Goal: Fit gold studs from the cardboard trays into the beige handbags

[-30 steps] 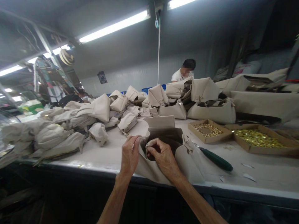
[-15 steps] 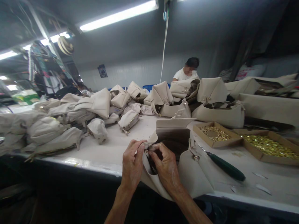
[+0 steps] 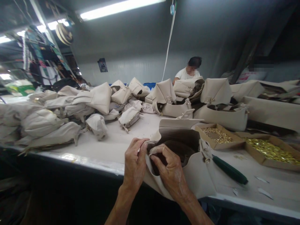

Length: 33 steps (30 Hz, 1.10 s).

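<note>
Handbag, rim between left hand and right hand

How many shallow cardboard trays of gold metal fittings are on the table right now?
2. One shallow cardboard tray sits just right of the open beige handbag; the second, larger tray lies further right, near the frame edge. More may be hidden behind piled bags.

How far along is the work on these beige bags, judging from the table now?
Done, apparently: several bags at the back stand shaped, with metal clasps. In hand: the left hand and right hand pinch the rim of one open bag at the table edge. Left: probably the limp pile on the left; both trays of gold fittings are well filled.
</note>
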Each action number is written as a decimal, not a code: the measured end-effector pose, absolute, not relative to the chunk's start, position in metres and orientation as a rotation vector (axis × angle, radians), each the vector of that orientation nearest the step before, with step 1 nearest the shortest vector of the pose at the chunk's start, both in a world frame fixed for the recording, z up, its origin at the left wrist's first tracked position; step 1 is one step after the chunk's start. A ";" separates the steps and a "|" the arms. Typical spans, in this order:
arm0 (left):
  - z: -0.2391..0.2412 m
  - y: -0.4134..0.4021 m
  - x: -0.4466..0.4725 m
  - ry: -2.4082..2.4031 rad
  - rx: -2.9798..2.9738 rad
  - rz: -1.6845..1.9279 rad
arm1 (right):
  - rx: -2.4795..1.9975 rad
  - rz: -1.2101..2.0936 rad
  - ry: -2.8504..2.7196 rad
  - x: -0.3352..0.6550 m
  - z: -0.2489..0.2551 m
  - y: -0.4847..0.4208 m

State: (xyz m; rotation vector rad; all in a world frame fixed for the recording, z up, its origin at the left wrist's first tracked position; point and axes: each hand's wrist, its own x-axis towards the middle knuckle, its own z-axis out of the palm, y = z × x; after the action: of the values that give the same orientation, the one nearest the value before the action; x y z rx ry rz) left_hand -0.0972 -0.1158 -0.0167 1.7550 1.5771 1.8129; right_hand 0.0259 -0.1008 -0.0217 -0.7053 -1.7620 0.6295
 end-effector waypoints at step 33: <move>-0.022 -0.122 -0.098 1.443 1.666 1.805 | -0.932 0.647 -1.579 0.015 -0.022 -0.106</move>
State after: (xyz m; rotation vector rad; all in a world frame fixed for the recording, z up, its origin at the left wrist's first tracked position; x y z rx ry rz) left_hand -0.0979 -0.1223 -0.0218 1.6659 1.4433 1.8053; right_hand 0.0146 -0.1058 -0.0219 -0.9323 -1.5792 0.6474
